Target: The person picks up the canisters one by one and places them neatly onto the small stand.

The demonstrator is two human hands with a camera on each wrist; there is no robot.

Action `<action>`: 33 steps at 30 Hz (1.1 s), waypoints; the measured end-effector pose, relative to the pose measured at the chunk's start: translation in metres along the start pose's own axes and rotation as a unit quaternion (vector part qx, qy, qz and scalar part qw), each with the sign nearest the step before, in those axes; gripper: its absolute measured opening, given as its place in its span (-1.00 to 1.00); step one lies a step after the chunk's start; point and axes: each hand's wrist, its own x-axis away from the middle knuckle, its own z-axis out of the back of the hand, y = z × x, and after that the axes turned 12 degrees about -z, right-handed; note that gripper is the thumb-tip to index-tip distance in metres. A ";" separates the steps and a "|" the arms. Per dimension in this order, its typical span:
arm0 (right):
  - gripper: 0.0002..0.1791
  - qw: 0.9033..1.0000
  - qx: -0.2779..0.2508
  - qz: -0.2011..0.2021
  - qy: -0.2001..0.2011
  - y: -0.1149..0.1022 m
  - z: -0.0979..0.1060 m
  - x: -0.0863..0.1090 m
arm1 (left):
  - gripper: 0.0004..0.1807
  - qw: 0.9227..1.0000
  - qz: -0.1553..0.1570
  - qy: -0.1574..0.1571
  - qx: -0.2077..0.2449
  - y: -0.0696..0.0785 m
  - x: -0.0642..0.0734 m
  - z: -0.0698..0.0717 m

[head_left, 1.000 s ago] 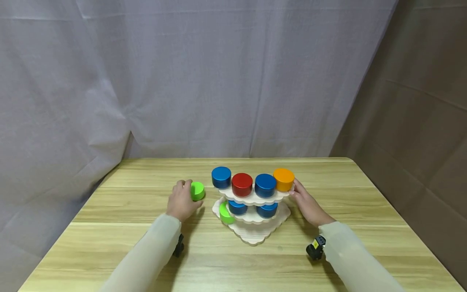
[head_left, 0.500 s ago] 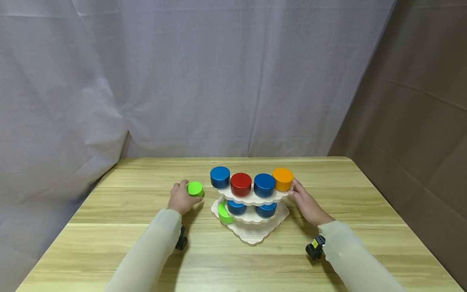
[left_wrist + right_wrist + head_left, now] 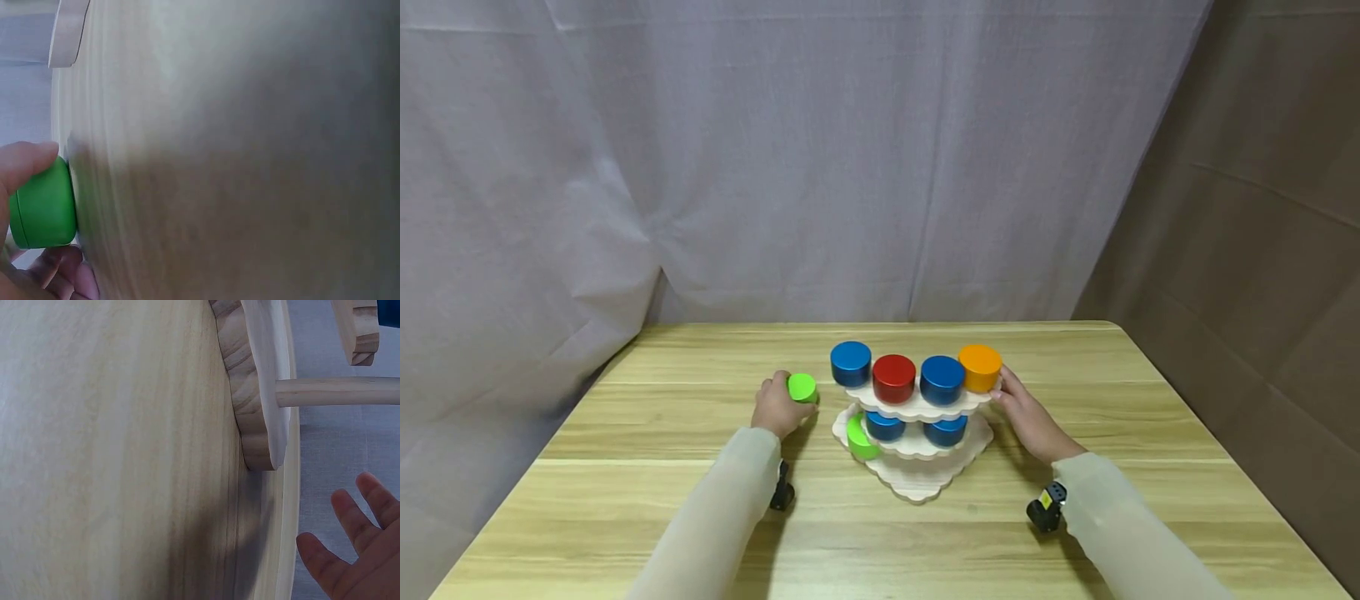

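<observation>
In the head view, my left hand (image 3: 781, 408) holds a small green round tin (image 3: 802, 388) on the table, left of a wooden tiered stand (image 3: 917, 479). The left wrist view shows the thumb over one side of this green tin (image 3: 47, 209) and curled fingers at the other. At the stand's top right corner, my right hand (image 3: 1030, 421) has thumb and fingers about the tier's edge, beside an orange tin (image 3: 981, 368). Three spread fingers (image 3: 359, 522) show in the right wrist view; the thumb is out of frame there.
A blue tin (image 3: 851, 364), a red tin (image 3: 893, 378) and another blue tin (image 3: 942, 380) stand along the top tier. Lower down are two more blue tins and a green tin (image 3: 861, 438). A grey curtain (image 3: 820, 167) hangs behind the wooden table (image 3: 880, 554).
The green tin in my left hand has tipped slightly, showing more of its flat top, and the left wrist has shifted a little right. My right hand keeps its place at the stand.
</observation>
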 end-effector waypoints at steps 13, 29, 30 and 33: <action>-0.30 1.000 0.003 -0.007 0.005 0.000 -0.001 0.000 | -0.22 1.000 0.008 0.022 0.014 -0.004 0.000 0.000; -0.32 1.000 -0.003 -0.002 0.000 0.000 -0.001 0.001 | -0.25 0.995 -0.020 0.061 0.081 0.005 0.012 0.014; -0.32 1.000 -0.003 -0.003 0.001 0.000 -0.002 0.000 | -0.25 0.994 -0.021 0.062 0.086 0.005 0.013 0.014; -0.32 1.000 -0.001 -0.004 0.002 0.000 -0.002 0.001 | -0.25 0.992 -0.020 0.065 0.102 0.006 0.017 0.015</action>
